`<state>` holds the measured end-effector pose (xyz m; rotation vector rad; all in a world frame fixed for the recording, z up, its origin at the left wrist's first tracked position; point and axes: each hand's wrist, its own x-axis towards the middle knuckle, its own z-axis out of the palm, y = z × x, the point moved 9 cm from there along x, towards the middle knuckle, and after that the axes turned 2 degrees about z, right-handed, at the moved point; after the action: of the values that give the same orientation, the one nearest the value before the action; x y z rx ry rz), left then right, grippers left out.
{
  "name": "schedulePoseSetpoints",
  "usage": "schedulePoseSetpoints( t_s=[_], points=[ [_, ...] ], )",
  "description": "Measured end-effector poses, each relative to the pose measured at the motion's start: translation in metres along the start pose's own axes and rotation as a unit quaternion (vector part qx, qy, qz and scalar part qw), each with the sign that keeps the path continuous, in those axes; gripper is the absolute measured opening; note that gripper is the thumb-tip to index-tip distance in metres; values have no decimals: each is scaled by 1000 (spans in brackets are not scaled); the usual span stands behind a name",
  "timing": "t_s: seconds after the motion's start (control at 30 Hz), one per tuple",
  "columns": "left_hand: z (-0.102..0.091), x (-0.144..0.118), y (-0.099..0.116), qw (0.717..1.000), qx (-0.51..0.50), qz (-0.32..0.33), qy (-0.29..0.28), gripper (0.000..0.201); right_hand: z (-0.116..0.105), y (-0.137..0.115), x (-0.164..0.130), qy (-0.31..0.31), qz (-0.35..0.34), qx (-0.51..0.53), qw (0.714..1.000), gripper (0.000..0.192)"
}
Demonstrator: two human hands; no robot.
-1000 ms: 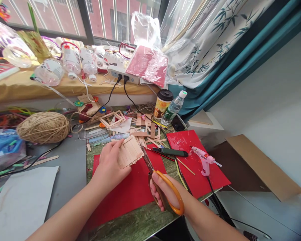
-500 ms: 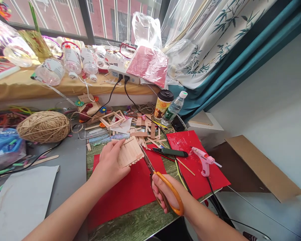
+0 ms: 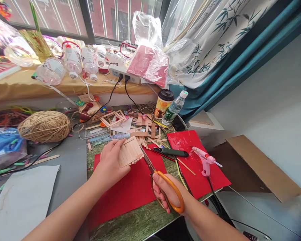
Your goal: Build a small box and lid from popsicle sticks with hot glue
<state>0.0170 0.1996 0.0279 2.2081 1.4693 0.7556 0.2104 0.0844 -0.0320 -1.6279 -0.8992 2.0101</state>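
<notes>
A small panel of wooden craft sticks (image 3: 130, 152) set side by side is gripped by its left edge in my left hand (image 3: 112, 160). My right hand (image 3: 164, 192) is closed round the orange handles of a pair of scissors (image 3: 172, 190). The scissor blades point up and left and meet the panel's right edge; whether a stick lies between them I cannot tell. Under the panel a red sheet (image 3: 130, 194) lies on the green table. A dark green utility knife (image 3: 174, 152) rests just right of the blades.
A pink glue gun (image 3: 204, 160) lies on a second red sheet (image 3: 185, 140). Loose craft sticks (image 3: 142, 132) are heaped behind my hands. At the back stand a paper cup (image 3: 163, 102) and a water bottle (image 3: 174, 108). Left is a ball of twine (image 3: 45, 126).
Both hands, the panel and the scissors hold nearly the same positions. The whole view has shifted very slightly.
</notes>
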Motion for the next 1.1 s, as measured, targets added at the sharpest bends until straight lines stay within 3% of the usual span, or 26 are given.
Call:
schedulePoseSetpoints(
  t_s=[0.17, 0.3, 0.6, 0.83, 0.97, 1.1],
  points=[
    [3, 3, -4, 1000, -4, 13, -6, 87, -1, 1, -4, -34, 16, 15, 999, 56],
    [3, 3, -3, 1000, 2, 25, -15, 87, -16, -5, -15, -64, 37, 5, 997, 55],
    [6, -7, 20, 992, 87, 92, -10, 87, -67, -47, -59, -78, 64, -223, 970, 58],
    [5, -19, 36, 969, 158, 187, 20, 89, -92, -58, -64, -120, 82, -257, 956, 56],
    [7, -24, 42, 966, 165, 198, 22, 93, -99, -73, -69, -95, 97, -322, 937, 54],
    [12, -26, 47, 968, 157, 195, 14, 94, -108, -93, -79, -11, 103, -469, 877, 50]
  ],
)
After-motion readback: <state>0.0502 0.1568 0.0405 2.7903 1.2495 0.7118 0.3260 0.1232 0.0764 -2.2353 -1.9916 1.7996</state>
